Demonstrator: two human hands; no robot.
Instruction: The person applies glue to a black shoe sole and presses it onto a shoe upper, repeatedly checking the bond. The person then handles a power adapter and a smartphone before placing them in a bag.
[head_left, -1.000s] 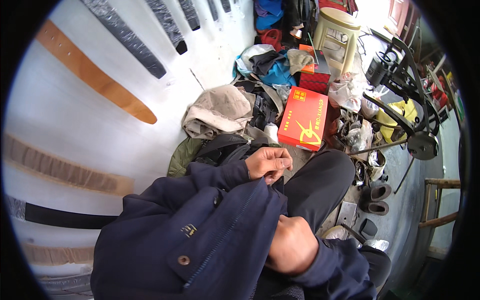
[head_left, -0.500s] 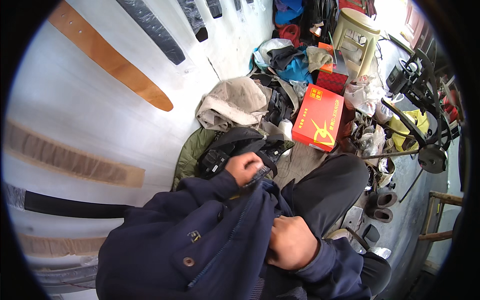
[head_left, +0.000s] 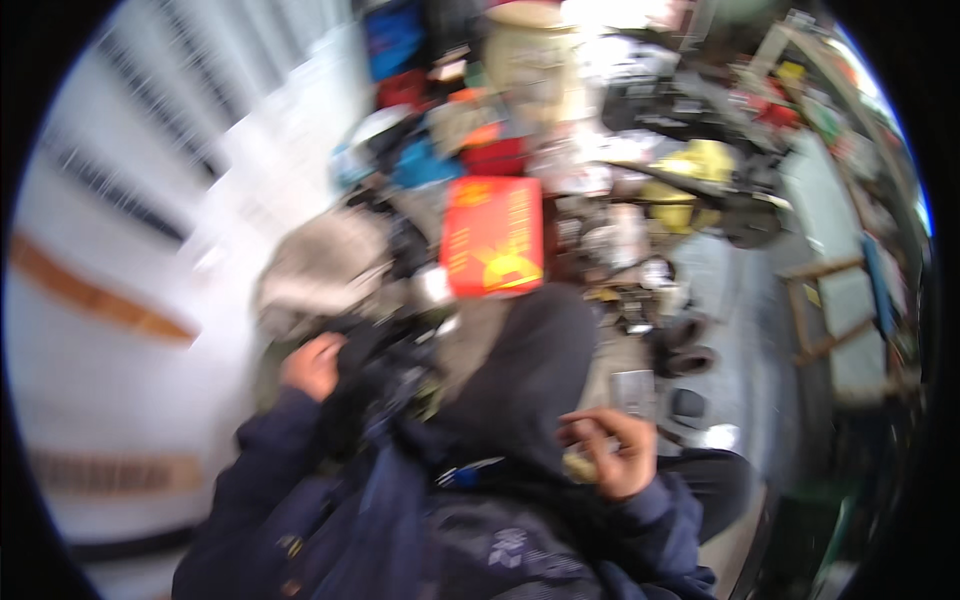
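Note:
The whole picture is smeared by motion. My left hand point(head_left: 314, 366) is out to the left with its fingers curled, beside dark fabric and a black bag-like bundle point(head_left: 362, 372). What it grips is blurred. My dark blue jacket point(head_left: 375, 510) hangs open in front, baring a dark top point(head_left: 510, 548) with a pale mark. A small blue and white thing point(head_left: 470, 472) shows at my waist, too blurred to name. My right hand point(head_left: 615, 450) is above my right thigh, apart from the jacket front, fingers loosely bent and apart, holding nothing.
Ahead of my dark-trousered knee point(head_left: 545, 340) lies a red box point(head_left: 492, 238). Left of it is a beige cloth heap point(head_left: 325, 262). Belt-like strips, one brown point(head_left: 100, 295), lie on a white surface at left. Dark shoes point(head_left: 688, 350), a yellow bag point(head_left: 695, 170) and a stool point(head_left: 530, 60) stand beyond.
The view has swung to the right. My left hand has moved outward to the left. My right hand has let go of the jacket front and opened, and the jacket now hangs wider apart.

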